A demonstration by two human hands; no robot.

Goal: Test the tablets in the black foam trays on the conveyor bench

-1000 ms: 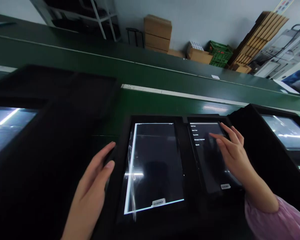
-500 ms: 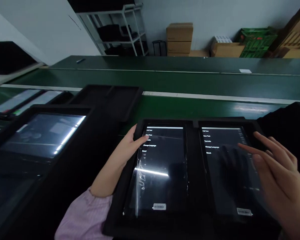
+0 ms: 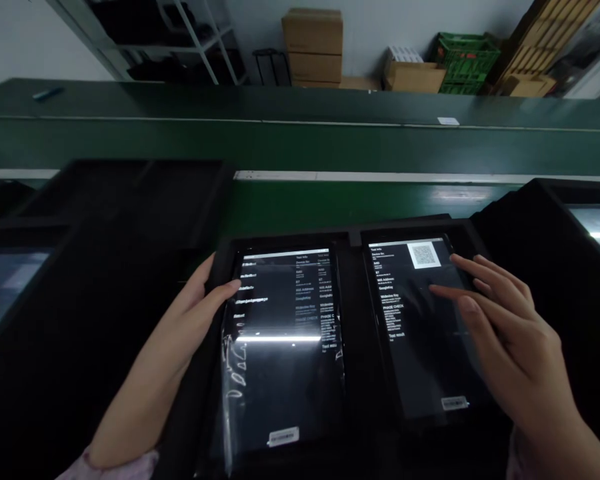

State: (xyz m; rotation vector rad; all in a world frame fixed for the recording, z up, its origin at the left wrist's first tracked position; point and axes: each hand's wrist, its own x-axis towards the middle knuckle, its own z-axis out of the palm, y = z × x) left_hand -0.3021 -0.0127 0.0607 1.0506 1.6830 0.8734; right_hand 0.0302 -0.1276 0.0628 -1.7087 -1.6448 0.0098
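Two tablets lie side by side in a black foam tray (image 3: pixel 353 333). The left tablet (image 3: pixel 290 387) shows two overlapping screens of text, with a film and a bright light reflection on it. On the right tablet (image 3: pixel 430 360) there is an info list and a QR code. My left hand (image 3: pixel 195 313) grips the tray's left edge, its thumb reaching over the left tablet's edge and its other fingers mostly hidden. Above the right tablet is my right hand (image 3: pixel 510 333), index finger stretched to the screen, fingers apart, holding nothing. Whether the fingertip touches the glass I cannot tell.
Black trays (image 3: pixel 130 193) stand at the left, one holding a tablet (image 3: pixel 10 287). Another stack of black trays (image 3: pixel 555 253) is at the right. Behind runs a green conveyor (image 3: pixel 330 147) with a pen (image 3: pixel 47 94) and a white label (image 3: pixel 449 121).
The right tablet's menu has given way to the info page with a QR code, and the left tablet's display is changing likewise. My view has shifted right; the left thumb stays at the tablet's edge.
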